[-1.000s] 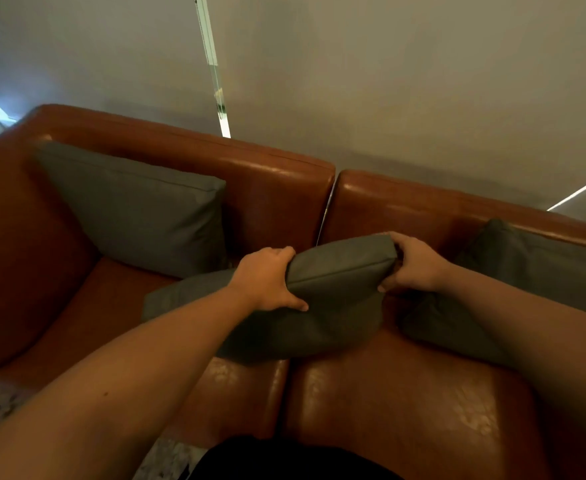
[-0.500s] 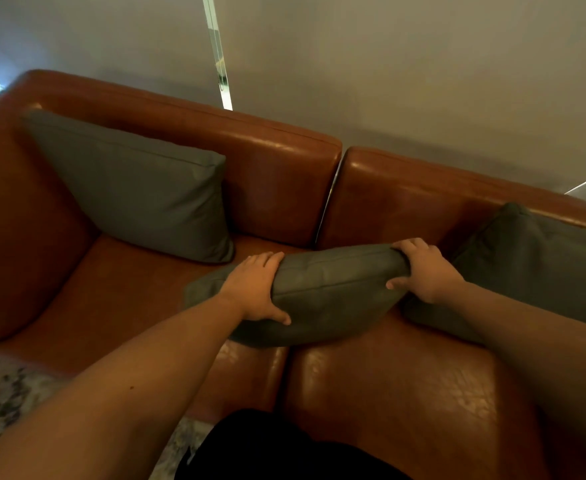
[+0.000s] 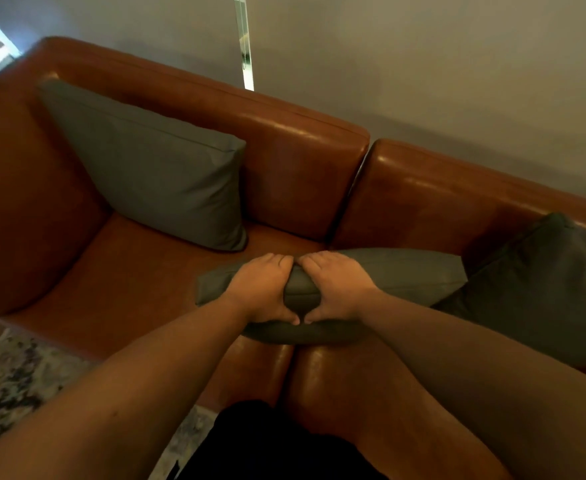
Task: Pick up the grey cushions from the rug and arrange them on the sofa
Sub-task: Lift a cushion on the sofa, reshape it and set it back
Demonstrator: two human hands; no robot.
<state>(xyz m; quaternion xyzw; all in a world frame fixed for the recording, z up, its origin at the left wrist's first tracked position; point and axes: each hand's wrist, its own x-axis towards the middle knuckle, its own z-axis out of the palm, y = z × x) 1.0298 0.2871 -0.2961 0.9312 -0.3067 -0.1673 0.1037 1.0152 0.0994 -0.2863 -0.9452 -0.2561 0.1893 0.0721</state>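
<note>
Grey cushion (image 3: 388, 275) under both hands (image 3: 302, 292)

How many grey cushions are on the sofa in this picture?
3. The left cushion leans on the backrest; the middle cushion lies across the seat gap under both hands; the right cushion is partly cut off. Others may be out of view.

Tan-brown glossy leather on the sofa (image 3: 305, 174); plain grey on three cushions (image 3: 160, 174) upon it; mottled grey-and-black pattern on the rug (image 3: 11, 382) below the sofa's front edge.
</note>
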